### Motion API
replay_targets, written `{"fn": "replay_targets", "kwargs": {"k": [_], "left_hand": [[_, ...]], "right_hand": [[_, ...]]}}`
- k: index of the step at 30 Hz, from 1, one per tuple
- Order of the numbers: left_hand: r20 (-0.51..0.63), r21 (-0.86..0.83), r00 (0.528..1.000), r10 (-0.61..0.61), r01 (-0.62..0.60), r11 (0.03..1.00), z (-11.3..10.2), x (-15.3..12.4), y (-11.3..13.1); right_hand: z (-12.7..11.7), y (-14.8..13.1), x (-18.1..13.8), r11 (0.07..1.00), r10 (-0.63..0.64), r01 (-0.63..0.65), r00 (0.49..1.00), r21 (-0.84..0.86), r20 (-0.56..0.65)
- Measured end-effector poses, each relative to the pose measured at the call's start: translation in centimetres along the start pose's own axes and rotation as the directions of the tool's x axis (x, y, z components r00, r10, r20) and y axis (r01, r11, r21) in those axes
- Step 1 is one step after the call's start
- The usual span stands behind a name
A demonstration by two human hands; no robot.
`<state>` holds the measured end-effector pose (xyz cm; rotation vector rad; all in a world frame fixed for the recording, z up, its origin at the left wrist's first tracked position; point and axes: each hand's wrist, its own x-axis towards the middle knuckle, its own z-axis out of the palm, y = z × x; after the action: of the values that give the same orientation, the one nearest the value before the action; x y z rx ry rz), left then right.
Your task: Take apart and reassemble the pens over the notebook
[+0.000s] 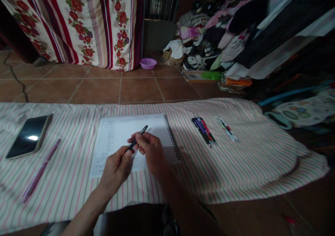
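Both of my hands hold one black pen above a spiral notebook. My left hand grips its lower end between thumb and fingers. Closer to the upper end, the fingers of my right hand are closed round the barrel. The pen slants up to the right, with its dark pointed end showing past my right fingers. Under my hands, a printed sheet with a column of small boxes covers the left part of the notebook. The notebook's black coil runs down its right side.
Right of the notebook lie several pens side by side, and farther right some small white pen parts or refills. A phone and a purple pen rest at left on the striped cloth. Beyond are a purple basin and piled clothes.
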<state>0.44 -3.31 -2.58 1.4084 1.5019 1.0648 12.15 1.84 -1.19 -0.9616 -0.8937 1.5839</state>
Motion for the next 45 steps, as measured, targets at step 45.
{"fn": "replay_targets", "kwargs": {"k": [45], "left_hand": [[0.078,-0.402,0.988,-0.130,0.151,0.903,0.3,0.0,0.7]], "right_hand": [[-0.7,-0.9,0.2,0.999,0.027,-0.026,1.000,0.040,-0.011]]}}
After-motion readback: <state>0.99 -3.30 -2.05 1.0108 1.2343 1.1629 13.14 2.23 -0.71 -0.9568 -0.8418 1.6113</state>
